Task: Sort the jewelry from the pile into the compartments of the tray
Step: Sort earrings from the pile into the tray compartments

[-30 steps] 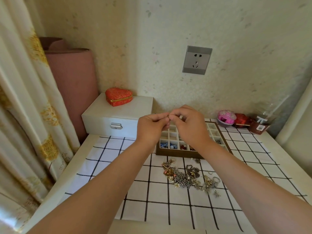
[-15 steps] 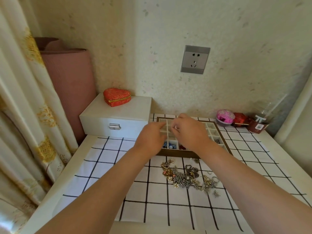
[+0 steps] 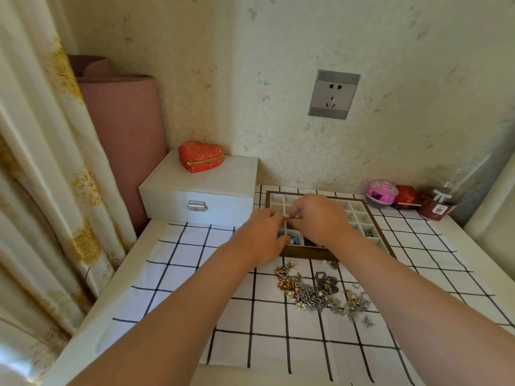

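Observation:
A brown-framed tray (image 3: 362, 203) with white compartments lies at the back of the checked cloth. Blue and red pieces sit in its front-left compartments, partly hidden by my hands. A pile of jewelry (image 3: 317, 292) of chains, pearls and charms lies on the cloth just in front of the tray. My left hand (image 3: 262, 235) and my right hand (image 3: 317, 218) meet fingertip to fingertip over the tray's left side, pinching a tiny piece of jewelry (image 3: 288, 217) between them. What the piece is cannot be made out.
A white jewelry box (image 3: 200, 190) with a red heart-shaped case (image 3: 200, 156) on top stands at the back left. A pink ball (image 3: 381, 190), red boxes (image 3: 408, 196) and a clear bottle (image 3: 446, 190) stand at the back right. Curtains hang on the left, beside a pink roll.
Both hands, still joined at the fingertips on the small piece, have moved down from above the tray to just over its left compartments.

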A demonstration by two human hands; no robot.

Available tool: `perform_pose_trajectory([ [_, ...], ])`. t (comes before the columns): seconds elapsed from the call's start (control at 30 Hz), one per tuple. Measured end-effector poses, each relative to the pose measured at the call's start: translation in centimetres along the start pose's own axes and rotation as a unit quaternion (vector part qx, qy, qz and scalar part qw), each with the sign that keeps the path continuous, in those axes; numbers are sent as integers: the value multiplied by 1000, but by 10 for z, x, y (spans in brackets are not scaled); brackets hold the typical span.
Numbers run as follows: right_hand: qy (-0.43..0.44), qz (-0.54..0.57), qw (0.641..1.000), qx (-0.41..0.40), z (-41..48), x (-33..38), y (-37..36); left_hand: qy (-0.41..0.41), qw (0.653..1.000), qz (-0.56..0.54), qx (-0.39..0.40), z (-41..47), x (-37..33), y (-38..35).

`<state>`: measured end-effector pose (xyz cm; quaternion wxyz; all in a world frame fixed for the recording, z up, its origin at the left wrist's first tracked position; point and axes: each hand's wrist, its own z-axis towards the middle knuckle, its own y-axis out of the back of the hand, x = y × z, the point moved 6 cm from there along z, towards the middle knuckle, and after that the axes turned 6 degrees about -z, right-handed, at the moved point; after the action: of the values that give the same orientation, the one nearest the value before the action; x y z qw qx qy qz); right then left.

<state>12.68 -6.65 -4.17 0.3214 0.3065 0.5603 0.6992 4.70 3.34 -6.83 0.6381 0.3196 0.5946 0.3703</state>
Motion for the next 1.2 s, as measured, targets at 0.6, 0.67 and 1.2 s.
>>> perform_pose_trajectory([
  [0.6,127,-36,989,62,-94,-50,25,-128,990,38,39,-14,-77,-17],
  [0.67,143,-64,986,60,-98,-51,22,-125,988,61,70,-16,-82,-25],
  [1.2,66,-6,997,49,-103,-55,21,-56,994,-56,80,-13,-73,-31],
])
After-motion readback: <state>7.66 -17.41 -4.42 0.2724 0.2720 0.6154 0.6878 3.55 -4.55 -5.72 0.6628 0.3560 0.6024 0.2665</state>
